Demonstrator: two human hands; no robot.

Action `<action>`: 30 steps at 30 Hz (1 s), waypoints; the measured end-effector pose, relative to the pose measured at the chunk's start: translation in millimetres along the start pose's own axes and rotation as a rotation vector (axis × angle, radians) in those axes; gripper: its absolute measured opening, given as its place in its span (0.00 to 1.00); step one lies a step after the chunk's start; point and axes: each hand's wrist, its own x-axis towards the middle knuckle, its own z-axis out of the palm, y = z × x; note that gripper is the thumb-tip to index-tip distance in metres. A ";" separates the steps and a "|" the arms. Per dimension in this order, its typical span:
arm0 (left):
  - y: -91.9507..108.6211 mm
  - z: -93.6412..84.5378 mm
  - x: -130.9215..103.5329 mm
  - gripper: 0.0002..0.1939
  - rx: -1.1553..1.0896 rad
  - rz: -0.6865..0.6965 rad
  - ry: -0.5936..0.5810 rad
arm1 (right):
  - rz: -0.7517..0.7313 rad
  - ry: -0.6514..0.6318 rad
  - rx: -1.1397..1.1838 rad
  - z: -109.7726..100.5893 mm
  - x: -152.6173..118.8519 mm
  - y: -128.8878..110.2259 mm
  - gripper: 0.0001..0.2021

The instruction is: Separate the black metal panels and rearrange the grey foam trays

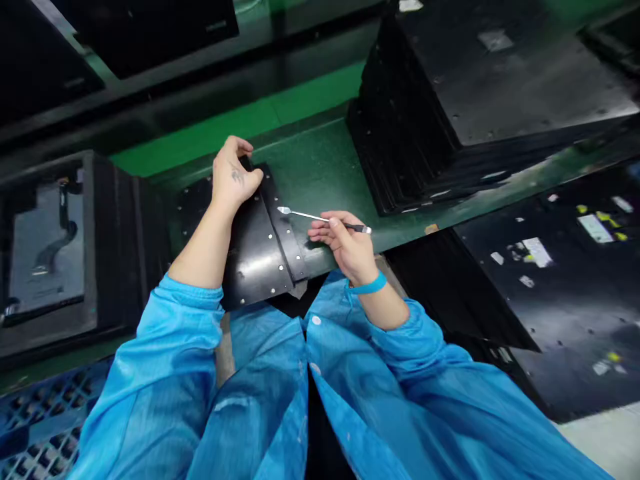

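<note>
Left hand (233, 175) presses flat on the panel (255, 247); right hand (345, 243) pinches a spatula (320, 218), tip at 10 o'clock. A slip could scratch the panel.

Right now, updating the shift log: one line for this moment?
left hand: pressing black panel | right hand: holding metal spudger | surface: green bench
</note>
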 end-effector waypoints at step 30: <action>-8.3 14.3 -5.3 0.21 0.040 0.039 -0.108 | 0.109 -0.140 -0.095 -2.3 2.7 -0.9 0.13</action>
